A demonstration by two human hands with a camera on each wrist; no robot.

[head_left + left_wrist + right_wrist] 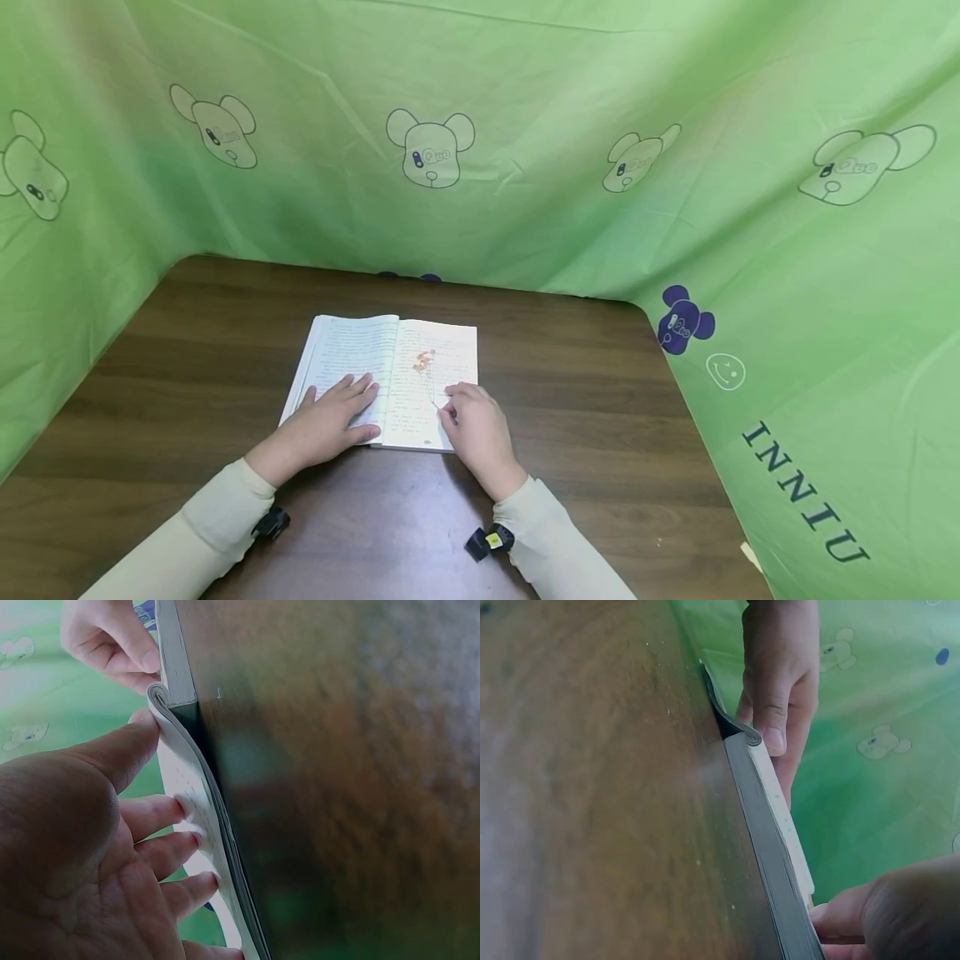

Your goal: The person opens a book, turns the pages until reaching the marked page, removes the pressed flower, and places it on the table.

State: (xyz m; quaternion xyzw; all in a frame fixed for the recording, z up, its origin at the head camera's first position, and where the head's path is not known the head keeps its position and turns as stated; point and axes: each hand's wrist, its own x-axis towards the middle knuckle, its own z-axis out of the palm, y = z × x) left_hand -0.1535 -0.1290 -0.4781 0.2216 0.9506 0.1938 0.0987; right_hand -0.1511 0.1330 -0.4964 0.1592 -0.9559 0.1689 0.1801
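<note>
An open book (352, 342) lies on the table with printed text on both pages. My left hand (326, 423) presses on its left page, fingers spread and thumb near the spine. From the left wrist view, the fingertips of that left hand (150, 840) rest on the page, which curves down toward the spine. Flat on the right page is a small dried flower sprig (423, 361) with orange blooms and thin stems. My right hand (477, 425) pinches the lower stem end between thumb and forefinger, low on that page. In the right wrist view this right hand (900, 915) is partly cut off.
The brown wooden table (600, 417) extends around the book. A green curtain (525, 217) with bear-head prints hangs along the back and both sides. Each wrist wears a black camera band, and a small pale strip (750, 557) shows at the right table edge.
</note>
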